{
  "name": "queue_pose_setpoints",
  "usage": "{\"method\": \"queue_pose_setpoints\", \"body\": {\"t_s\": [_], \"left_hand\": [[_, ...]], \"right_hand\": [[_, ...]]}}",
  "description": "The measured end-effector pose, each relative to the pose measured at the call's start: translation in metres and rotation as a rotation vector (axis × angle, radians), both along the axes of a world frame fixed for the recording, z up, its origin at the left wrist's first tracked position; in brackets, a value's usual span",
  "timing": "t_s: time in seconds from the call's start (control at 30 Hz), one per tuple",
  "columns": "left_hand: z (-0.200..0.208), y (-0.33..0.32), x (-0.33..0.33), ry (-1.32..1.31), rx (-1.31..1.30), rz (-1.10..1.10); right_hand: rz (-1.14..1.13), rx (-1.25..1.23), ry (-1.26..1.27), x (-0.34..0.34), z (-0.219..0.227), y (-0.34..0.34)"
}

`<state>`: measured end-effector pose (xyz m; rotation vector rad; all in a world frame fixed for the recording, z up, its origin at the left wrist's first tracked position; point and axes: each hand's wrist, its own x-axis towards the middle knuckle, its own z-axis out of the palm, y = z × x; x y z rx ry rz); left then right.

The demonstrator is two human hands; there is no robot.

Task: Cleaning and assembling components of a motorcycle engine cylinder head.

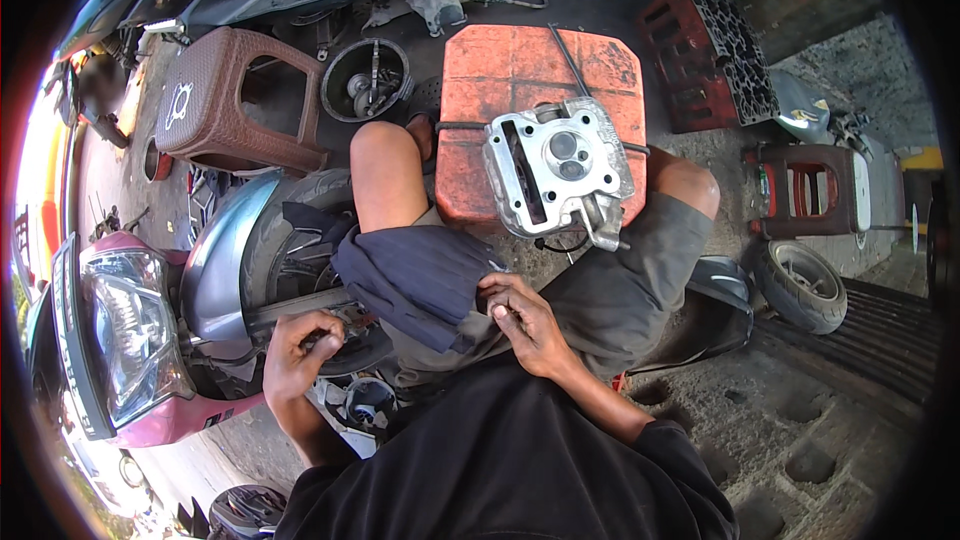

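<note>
A silver engine cylinder head (565,170) lies on an orange plastic stool (480,70) between my knees, its round chamber with the valves facing up. My right hand (525,325) is closed at the edge of a dark blue-grey cloth (415,275) draped over my left thigh. Thumb and fingers press together there, and what they hold, if anything, is hidden. To the left, beside a motorcycle wheel, my left hand (300,350) hovers with its fingers curled in toward the thumb. Whatever may be inside that hand cannot be made out.
A brown woven-pattern stool (225,100) and a dark bowl of metal parts (350,52) stand at far left. Close on the left is a pink scooter front (130,340). At right are a red crate (675,60), a dark red stool (805,190) and a small wheel (800,285).
</note>
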<state>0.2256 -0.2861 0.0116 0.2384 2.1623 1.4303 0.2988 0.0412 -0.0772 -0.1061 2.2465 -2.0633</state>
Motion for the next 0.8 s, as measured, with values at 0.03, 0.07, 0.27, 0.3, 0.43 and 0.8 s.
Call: {"method": "queue_pose_setpoints", "body": {"t_s": [0.03,0.07,0.27,0.3,0.43,0.8], "left_hand": [[0.006,0.018,-0.002,-0.005,0.003,0.008],[0.013,0.048,-0.007,0.192,-0.106,0.085],[-0.028,0.062,-0.027,0.536,-0.508,0.043],[-0.022,0.056,-0.023,0.539,-0.623,-0.006],[0.043,0.051,-0.003,0.249,-0.462,-0.190],[0.022,0.096,-0.090,0.434,-0.078,-0.140]], "right_hand": [[-0.054,0.017,-0.022,0.002,-0.001,-0.002],[-0.079,0.143,0.054,-0.002,0.005,-0.008],[-0.045,0.567,0.211,-0.030,0.008,-0.035],[-0.024,0.565,0.245,-0.031,0.005,-0.034],[-0.168,0.128,0.258,-0.022,0.026,0.000],[-0.117,0.247,-0.232,-0.043,0.110,0.176]]}}
